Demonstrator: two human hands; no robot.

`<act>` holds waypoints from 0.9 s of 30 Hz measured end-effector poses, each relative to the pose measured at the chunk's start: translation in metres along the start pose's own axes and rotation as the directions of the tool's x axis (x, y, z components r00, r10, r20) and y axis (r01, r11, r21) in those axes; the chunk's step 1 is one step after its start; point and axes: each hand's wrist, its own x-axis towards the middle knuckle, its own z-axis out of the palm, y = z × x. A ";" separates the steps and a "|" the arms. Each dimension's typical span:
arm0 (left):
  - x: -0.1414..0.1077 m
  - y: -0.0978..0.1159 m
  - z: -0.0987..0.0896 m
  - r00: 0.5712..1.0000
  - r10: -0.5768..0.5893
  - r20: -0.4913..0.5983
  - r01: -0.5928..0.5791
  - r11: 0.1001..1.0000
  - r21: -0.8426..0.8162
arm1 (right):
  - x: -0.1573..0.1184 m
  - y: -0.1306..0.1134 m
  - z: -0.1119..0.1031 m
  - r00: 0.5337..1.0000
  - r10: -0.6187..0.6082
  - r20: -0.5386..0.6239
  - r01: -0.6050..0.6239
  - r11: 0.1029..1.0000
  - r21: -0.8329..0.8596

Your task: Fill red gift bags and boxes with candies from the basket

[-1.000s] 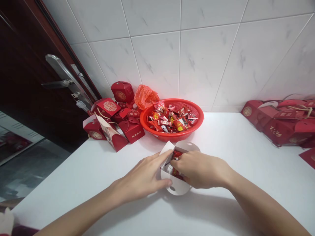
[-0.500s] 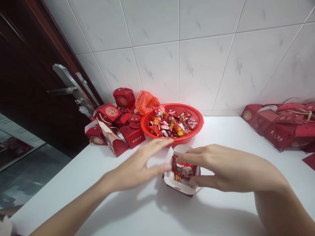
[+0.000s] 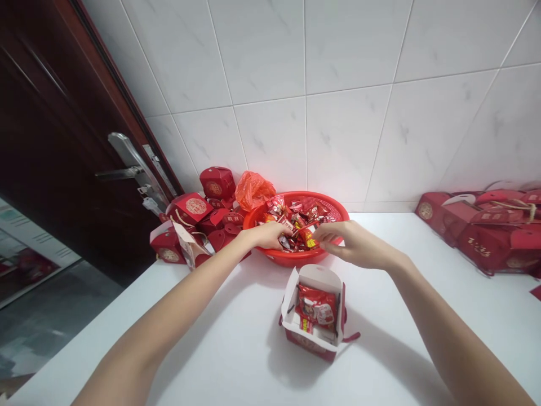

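A red plastic basket holds many wrapped candies. My left hand reaches over its left rim, fingers closed among the candies; what they grip is hidden. At the basket's right front, my right hand has its fingers bent together at a red and yellow packet, and whether it grips the packet is too small to tell. In front of the basket an open red box with white inner flaps stands on the white table. Inside the box lie a red packet and a smaller candy.
Red gift boxes are piled at the back left, beside a crumpled red plastic bag. More red boxes stand at the back right. A dark door with a metal handle is on the left, beyond the table's edge.
Both hands have moved away from the open box and forward to the basket. The box now shows fully, with its packets inside. The view has tilted up slightly.
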 end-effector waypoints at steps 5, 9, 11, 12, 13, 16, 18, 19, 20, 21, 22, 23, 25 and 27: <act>0.014 0.012 -0.007 0.990 -0.023 0.140 0.014 0.998 0.065 | 0.018 0.016 0.019 1.000 -0.009 -0.011 0.009 1.000 0.021; 0.021 0.013 -0.009 0.981 -0.061 0.185 0.050 0.997 0.061 | 0.028 0.027 0.031 0.999 0.006 -0.037 -0.004 0.999 0.045; 0.025 0.009 -0.006 0.981 -0.062 0.183 0.056 0.998 0.037 | 0.031 0.033 0.034 0.998 0.031 -0.054 -0.028 0.998 0.049; 0.027 0.006 -0.004 0.983 -0.057 0.176 0.055 0.998 0.017 | 0.032 0.035 0.036 0.997 0.044 -0.063 -0.041 0.998 0.050; 0.028 0.003 -0.001 0.985 -0.051 0.162 0.052 0.999 -0.001 | 0.032 0.037 0.036 0.996 0.055 -0.069 -0.052 0.997 0.050; 0.031 -0.007 0.008 0.996 -0.028 0.080 0.030 0.999 -0.030 | 0.033 0.040 0.037 0.995 0.075 -0.063 -0.074 0.997 0.029; 0.032 -0.014 0.013 1.000 -0.015 -0.006 0.015 0.998 -0.061 | 0.033 0.040 0.037 0.995 0.083 -0.051 -0.083 0.996 0.010; 0.032 -0.016 0.015 0.998 -0.016 -0.059 0.011 0.996 -0.092 | 0.033 0.041 0.037 0.995 0.085 -0.050 -0.085 0.996 0.009; 0.032 -0.018 0.017 0.993 -0.023 -0.119 0.008 0.991 -0.130 | 0.033 0.041 0.037 0.995 0.086 -0.054 -0.085 0.996 0.013; 0.032 -0.020 0.018 0.983 -0.033 -0.179 0.002 0.986 -0.169 | 0.034 0.041 0.038 0.995 0.086 -0.060 -0.084 0.996 0.020; 0.032 -0.022 0.019 0.972 -0.041 -0.230 -0.006 0.980 -0.200 | 0.034 0.042 0.038 0.994 0.086 -0.068 -0.084 0.996 0.026; 0.032 -0.023 0.020 0.967 -0.042 -0.250 -0.015 0.975 -0.222 | 0.034 0.042 0.038 0.993 0.086 -0.077 -0.084 0.996 0.032; 0.032 -0.023 0.022 0.984 -0.019 -0.179 -0.022 0.974 -0.224 | 0.035 0.042 0.039 0.992 0.092 -0.088 -0.090 0.995 0.036; 0.032 -0.022 0.023 0.999 0.012 -0.050 -0.021 0.983 -0.183 | 0.035 0.041 0.040 0.991 0.096 -0.093 -0.094 0.995 0.029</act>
